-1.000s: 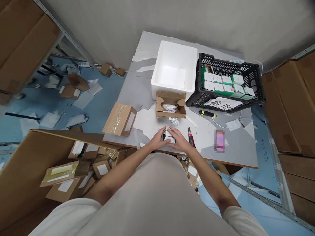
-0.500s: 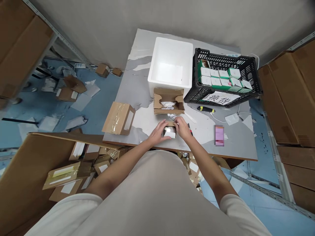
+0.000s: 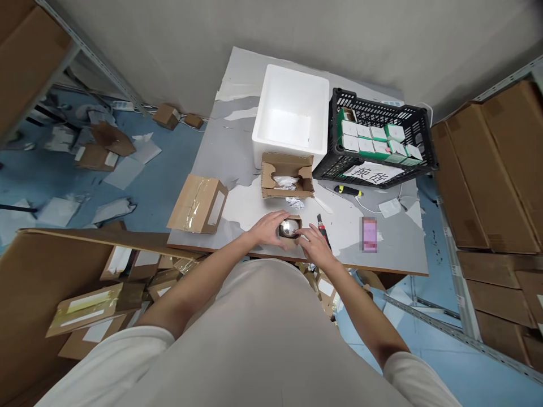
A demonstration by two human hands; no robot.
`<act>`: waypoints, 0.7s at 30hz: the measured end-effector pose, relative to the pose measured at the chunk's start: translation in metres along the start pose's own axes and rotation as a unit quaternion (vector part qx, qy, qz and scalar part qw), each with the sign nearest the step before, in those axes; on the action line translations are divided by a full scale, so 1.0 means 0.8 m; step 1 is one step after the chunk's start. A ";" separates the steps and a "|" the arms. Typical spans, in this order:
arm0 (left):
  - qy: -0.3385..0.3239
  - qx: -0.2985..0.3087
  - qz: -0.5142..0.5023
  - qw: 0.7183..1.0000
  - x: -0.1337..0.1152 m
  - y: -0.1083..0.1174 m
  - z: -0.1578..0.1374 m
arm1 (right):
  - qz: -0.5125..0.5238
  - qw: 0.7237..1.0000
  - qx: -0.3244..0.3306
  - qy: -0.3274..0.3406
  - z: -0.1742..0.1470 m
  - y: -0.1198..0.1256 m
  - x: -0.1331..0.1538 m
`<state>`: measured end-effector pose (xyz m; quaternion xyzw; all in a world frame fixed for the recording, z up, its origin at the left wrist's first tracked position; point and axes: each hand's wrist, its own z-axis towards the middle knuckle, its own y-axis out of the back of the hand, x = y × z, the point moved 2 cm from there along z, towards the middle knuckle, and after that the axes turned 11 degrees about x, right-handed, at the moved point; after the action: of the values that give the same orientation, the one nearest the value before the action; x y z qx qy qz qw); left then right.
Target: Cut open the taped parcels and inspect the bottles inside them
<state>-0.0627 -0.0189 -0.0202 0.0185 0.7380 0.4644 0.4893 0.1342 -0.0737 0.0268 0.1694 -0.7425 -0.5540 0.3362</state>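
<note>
At the centre-left of the frame, a tape-sealed brown cardboard box (image 3: pixel 198 203) rests on the table; to its right, the left hand (image 3: pixel 269 229) holds a small open brown cardboard carton (image 3: pixel 288 243), thumb and fingers spread around its left side. The carton sits just below the frame centre and contains a shiny silver rounded metal object (image 3: pixel 289 228). The right hand (image 3: pixel 314 246) has bent fingers at the carton's right edge, its grip indeterminable, beside a red-and-black utility knife (image 3: pixel 323 229), with a black perforated plastic crate (image 3: pixel 324 163) at upper right.
</note>
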 end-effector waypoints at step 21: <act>0.018 -0.096 -0.074 0.992 -0.001 -0.032 0.004 | -0.032 0.932 0.139 -0.332 0.088 0.041 0.047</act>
<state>-0.0488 -0.0320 -0.0378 -0.0918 0.6980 0.4961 0.5081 0.0627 -0.0365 0.0582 0.0443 -0.8757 -0.4801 0.0259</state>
